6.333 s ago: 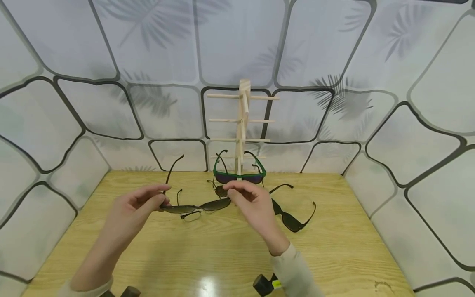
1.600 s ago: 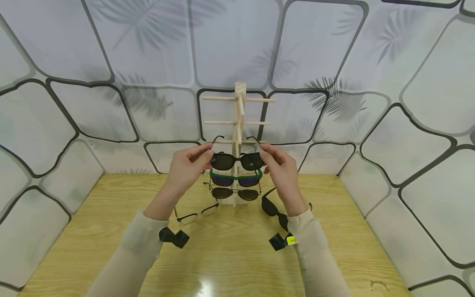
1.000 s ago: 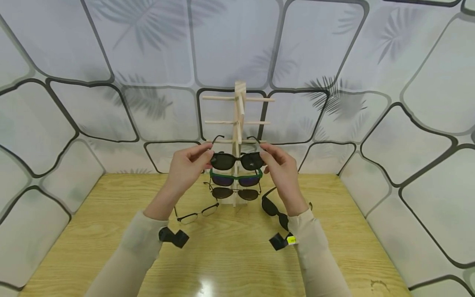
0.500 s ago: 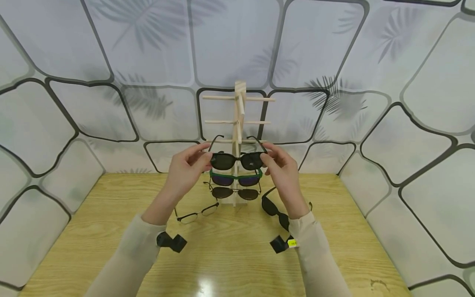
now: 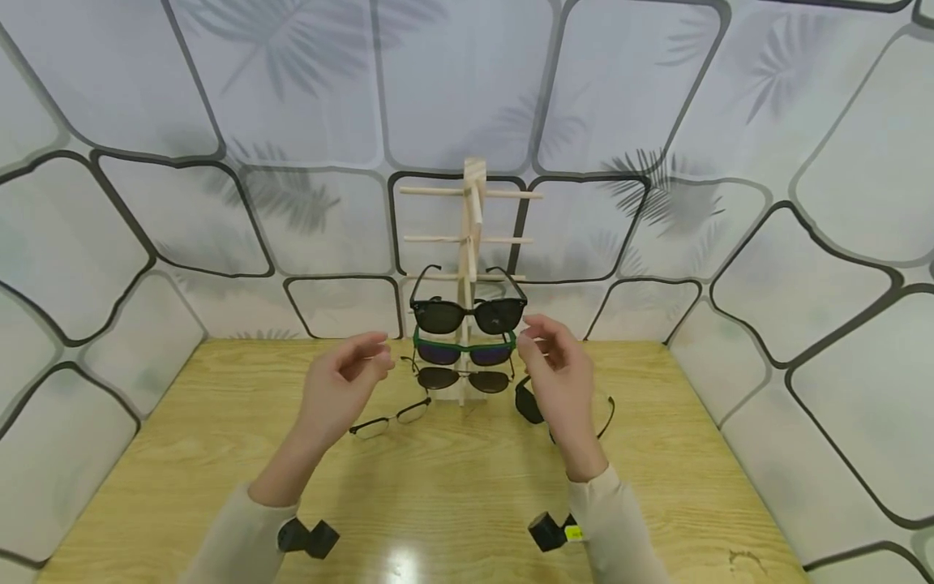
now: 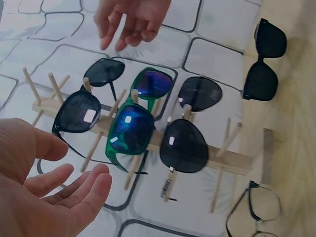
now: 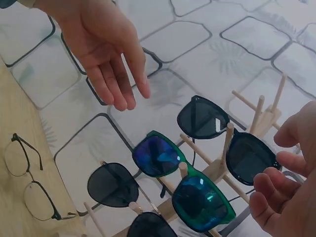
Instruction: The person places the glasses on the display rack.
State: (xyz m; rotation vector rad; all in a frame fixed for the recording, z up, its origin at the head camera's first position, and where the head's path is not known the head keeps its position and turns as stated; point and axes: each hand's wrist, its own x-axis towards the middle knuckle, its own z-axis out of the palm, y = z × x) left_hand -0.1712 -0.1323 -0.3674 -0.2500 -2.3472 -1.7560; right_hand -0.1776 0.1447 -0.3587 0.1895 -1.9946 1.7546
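Black sunglasses (image 5: 499, 316) sit on a peg row of the wooden rack (image 5: 474, 174), above green-framed sunglasses (image 5: 463, 349) and thin-framed dark sunglasses (image 5: 487, 381). My left hand (image 5: 339, 389) hangs left of the rack, fingers loosely bent, holding nothing. To the right, my right hand (image 5: 562, 381) is likewise without anything in it, its fingertips near the lenses of the rack's glasses. In the left wrist view, the left fingers (image 6: 98, 185) are apart from the black pair. The right wrist view has the right hand's fingers (image 7: 266, 192) close by the black pair's lens.
Clear-lensed eyeglasses (image 5: 372, 428) lie on the wooden table (image 5: 438, 503) left of the rack's foot. Another black pair of sunglasses (image 5: 527, 401) lies on the right, partly behind my right hand. The upper pegs (image 5: 430, 191) carry no glasses. Patterned walls (image 5: 328, 227) stand around the table.
Both hands have let go of the black sunglasses and drawn down and away from the rack. The sunglasses, brought up from over the table earlier, stay on the pegs.
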